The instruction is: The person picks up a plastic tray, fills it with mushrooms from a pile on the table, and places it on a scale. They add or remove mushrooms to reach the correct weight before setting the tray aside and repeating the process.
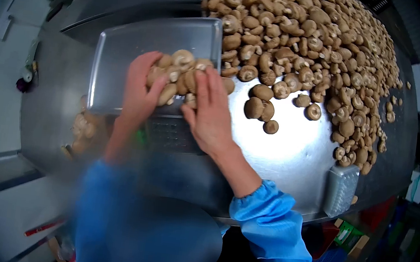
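A cluster of brown mushrooms [180,77] sits between my two hands at the right side of a shallow metal tray [114,75]. My left hand [142,81] curves round the cluster's left side, thumb pointing in toward the stems. From the right, my right hand [212,110] presses its fingers against the mushrooms, with the thumb at the near edge. Some caps show their undersides and pale stems. My palms and fingers hide whatever lies directly under the cluster. Below the tray's near edge is a dark panel with small keys [170,134].
A large heap of mushrooms [303,53] covers the far right of the metal table [279,165]. Several loose ones [260,108] lie nearer. Stacked clear plastic punnets [341,191] stand at the right front edge. More mushrooms [84,128] lie left of my left forearm.
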A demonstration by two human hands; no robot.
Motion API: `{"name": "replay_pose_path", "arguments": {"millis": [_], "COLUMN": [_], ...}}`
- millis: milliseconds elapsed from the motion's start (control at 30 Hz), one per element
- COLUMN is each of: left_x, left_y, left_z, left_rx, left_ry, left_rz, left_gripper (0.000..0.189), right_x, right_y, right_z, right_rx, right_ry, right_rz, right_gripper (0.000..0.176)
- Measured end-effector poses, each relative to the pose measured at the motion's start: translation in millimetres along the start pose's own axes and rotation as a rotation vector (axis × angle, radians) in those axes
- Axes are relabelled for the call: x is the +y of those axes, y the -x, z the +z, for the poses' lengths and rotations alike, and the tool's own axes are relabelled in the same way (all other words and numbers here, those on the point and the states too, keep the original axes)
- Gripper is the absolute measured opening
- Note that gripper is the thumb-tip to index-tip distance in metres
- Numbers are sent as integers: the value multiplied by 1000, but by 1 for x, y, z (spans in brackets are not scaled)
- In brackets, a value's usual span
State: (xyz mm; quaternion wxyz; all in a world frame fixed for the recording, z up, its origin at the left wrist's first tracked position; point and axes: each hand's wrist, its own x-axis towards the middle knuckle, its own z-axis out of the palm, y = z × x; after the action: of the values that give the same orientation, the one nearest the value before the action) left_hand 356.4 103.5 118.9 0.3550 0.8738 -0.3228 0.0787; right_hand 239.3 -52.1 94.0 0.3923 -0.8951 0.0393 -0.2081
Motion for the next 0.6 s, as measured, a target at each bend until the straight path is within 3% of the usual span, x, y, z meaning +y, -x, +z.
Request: {"name": "replay_pose_path", "arguments": {"millis": [67, 233, 300, 367, 433, 500, 600], "left_x": [4, 2, 0, -6, -12, -23, 14], "left_y": [-1, -1, 2, 7, 14, 24, 40], "left_z": [1, -3, -15, -25, -34, -31, -27], "left_rx": [-12, 57, 139, 208, 252, 301, 376], "left_ry": [30, 84, -42, -30, -37, 103, 353], "left_rz": [-87, 10, 86, 46, 28, -21, -143], "left_gripper": [39, 42, 43, 45, 42, 41, 34], "right_x": [0, 20, 56, 74, 97, 109, 108], "right_y": [-6, 7, 42, 71, 99, 113, 112], "right_z": [4, -37, -45, -67, -76, -80, -87], "right_rx": [4, -9, 203, 246, 117, 118, 241], "right_ry": [-36, -129, 34, 174, 415, 294, 138], "right_rz": [-11, 50, 155, 371, 406, 422, 432], "right_gripper": [71, 67, 62, 58, 58, 55, 51]}}
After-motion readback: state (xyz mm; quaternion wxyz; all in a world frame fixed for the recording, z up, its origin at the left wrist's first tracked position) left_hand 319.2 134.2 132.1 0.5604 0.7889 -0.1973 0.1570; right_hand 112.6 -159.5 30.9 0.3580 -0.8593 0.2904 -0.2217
